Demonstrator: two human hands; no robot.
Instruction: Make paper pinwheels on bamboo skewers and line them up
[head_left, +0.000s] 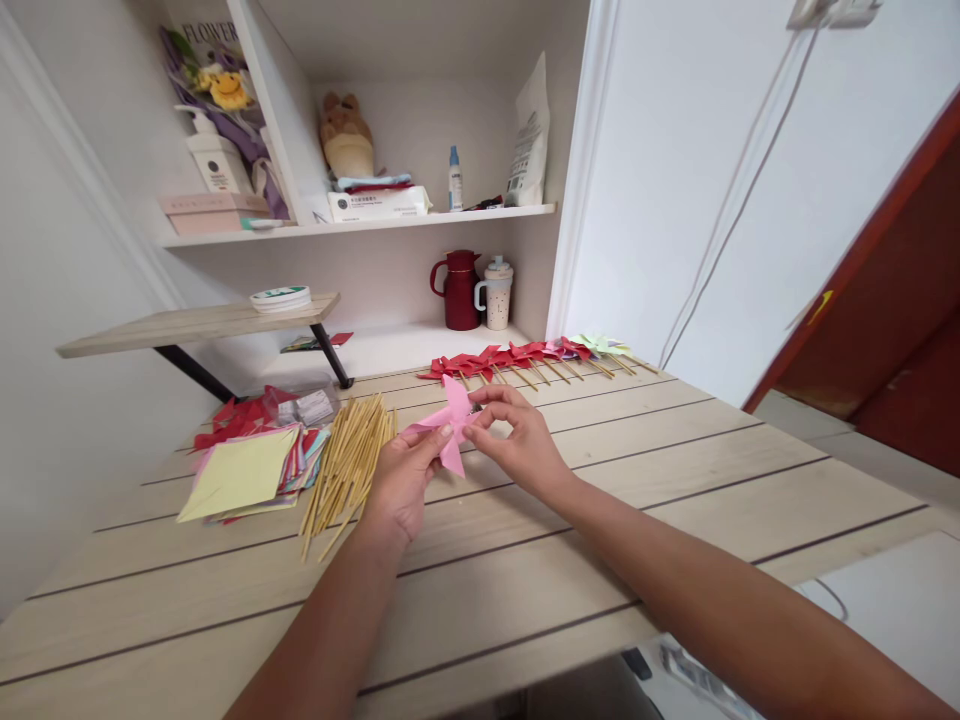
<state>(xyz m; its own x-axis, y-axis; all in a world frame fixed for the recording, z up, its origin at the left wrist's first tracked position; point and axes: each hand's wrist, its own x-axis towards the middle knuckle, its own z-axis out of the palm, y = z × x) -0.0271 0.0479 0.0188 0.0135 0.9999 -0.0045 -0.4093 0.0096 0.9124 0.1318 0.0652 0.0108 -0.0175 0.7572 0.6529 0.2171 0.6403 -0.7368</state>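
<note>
A pink paper pinwheel [454,402] is held up above the table between both hands. My left hand [405,475] pinches it from the left, thumb on its front near the centre. My right hand [517,435] has thumb and forefinger closed at the pinwheel's right side, close to its middle; whether a small pin is in the fingertips I cannot make out. No stick shows on this pinwheel. Just left of my left hand lies a pile of thin wooden sticks [349,455].
Left of the sticks is a stack of coloured paper squares [240,470], with red paper pieces [247,415] behind. Finished pinwheels on sticks [517,356] line the table's back edge. A small raised shelf [202,322] stands back left; a red jug [460,290] and a cup [497,295] stand behind.
</note>
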